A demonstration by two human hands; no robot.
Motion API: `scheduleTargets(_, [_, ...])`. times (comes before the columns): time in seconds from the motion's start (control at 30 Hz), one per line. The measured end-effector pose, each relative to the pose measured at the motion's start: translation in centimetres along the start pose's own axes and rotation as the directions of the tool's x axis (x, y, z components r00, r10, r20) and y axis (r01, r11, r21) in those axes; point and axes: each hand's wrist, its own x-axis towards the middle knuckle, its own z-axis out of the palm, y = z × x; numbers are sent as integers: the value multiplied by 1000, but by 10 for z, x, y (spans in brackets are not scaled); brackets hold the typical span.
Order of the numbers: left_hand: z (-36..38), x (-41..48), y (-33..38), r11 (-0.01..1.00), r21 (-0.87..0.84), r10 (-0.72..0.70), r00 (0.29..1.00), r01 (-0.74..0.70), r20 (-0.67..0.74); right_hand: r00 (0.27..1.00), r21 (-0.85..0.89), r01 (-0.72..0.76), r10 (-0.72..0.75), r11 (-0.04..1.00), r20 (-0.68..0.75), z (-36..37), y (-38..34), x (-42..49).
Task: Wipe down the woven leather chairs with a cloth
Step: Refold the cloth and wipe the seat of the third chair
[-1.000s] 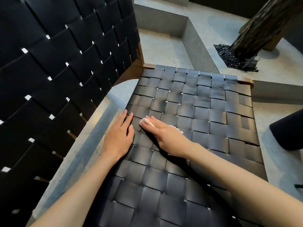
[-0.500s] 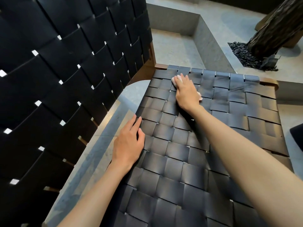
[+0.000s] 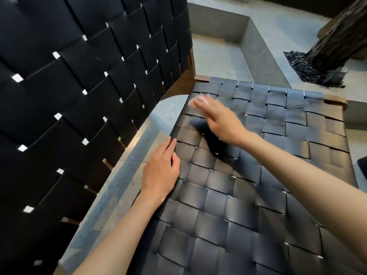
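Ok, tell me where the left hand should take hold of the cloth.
Probably the pale edge of the cloth that peeks out past the fingertips of the right hand, pinched from above on the backrest side. The rest lies flat on the seat under that hand, so nothing else is free. Motion blur hides its folds.

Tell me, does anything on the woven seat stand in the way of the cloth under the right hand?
Only the left hand, flat on the seat at its left edge, nearer than the cloth. The right hand presses the cloth near the far left corner; nothing else lies there.
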Motion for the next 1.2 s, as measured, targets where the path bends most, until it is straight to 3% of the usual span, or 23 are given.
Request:
scheduleTargets(0.17, [2,0,-3,1000,-4,8,1000,-8,-3,962,-220,-273,266,936,-60,6,43,66])
scheduleTargets(0.23, [2,2,-3,1000,-8,6,1000,-6,-11,953,-245,-299,277,922,-122,18,42,71])
scheduleTargets(0.5, [0,3,-2,1000,3,-10,1000,11,-20,995,-108,-98,100,989,16,36,4,46])
scheduleTargets(0.6, [-1,0,-2,999,27,-25,998,23,60,997,-45,-27,30,999,73,43,-17,19])
scheduleTargets(0.77, [-3,-7,-1,958,286,-60,977,-2,205,989,15,73,-74,997,128,52,-50,-38])
scheduleTargets(0.87, [-6,-17,9,941,333,-157,955,67,252,988,-14,65,-62,998,141,38,-43,-66])
scheduleTargets(0.97, [0,-24,30,935,350,-187,926,66,327,995,-174,-18,36,985,98,7,-4,-80])
scheduleTargets(1.07, [10,-28,59,957,292,-134,896,5,423,983,-298,-182,181,937,-32,-38,60,-85])
scheduleTargets(1.2, [29,-37,91,956,269,-40,859,-115,510,858,-285,-510,456,812,-235,-99,133,-104])
